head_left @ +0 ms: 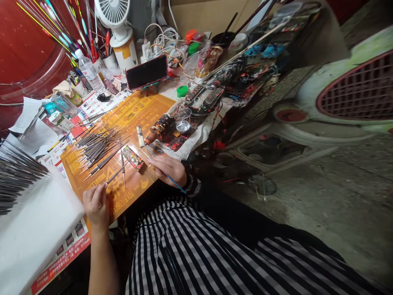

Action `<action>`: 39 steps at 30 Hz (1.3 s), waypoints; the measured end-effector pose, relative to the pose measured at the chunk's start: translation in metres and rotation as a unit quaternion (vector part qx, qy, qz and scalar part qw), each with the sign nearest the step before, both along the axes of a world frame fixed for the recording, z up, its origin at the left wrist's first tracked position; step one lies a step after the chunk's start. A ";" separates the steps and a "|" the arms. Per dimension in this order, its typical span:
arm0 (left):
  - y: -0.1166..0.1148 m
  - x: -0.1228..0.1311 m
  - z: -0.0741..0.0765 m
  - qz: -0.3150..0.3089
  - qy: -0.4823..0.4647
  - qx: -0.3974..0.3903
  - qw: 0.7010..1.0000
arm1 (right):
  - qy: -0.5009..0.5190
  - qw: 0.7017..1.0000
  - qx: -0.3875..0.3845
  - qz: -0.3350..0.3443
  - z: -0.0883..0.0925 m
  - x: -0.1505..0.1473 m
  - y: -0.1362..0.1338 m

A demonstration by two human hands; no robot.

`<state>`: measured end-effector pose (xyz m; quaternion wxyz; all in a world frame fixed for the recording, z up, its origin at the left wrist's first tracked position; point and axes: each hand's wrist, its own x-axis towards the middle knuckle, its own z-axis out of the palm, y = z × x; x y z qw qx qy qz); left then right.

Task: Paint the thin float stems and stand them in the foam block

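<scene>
Orange mat (156, 108), near edge: my left hand (96, 203) pinches one rod (116, 175), my right hand (168, 168) a blue-handled tool (176, 185). Loose rods (96, 144) seem pending; standing rods (21, 176) along white foam (46, 217), perhaps done.

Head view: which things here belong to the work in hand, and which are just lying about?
Likely in use:
- dark stick, in the left hand
- thin blue tool, in the right hand
- pile of dark sticks
- paint-spattered block

Seemingly just about:
- phone
- white fan
- plastic bottle
- green lid
</scene>
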<state>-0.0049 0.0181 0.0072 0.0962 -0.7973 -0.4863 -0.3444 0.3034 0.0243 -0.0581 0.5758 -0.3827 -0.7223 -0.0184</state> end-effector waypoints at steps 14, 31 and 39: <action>-0.002 0.001 0.000 0.017 -0.009 -0.019 1.000 | -0.030 1.000 -0.002 -0.008 -0.015 0.009 0.001; -0.003 0.002 0.001 0.013 -0.007 -0.021 1.000 | -0.031 0.999 -0.025 -0.014 -0.017 0.009 0.000; -0.003 0.003 0.002 0.007 0.008 -0.007 1.000 | -0.005 0.998 0.056 -0.007 -0.002 0.000 -0.007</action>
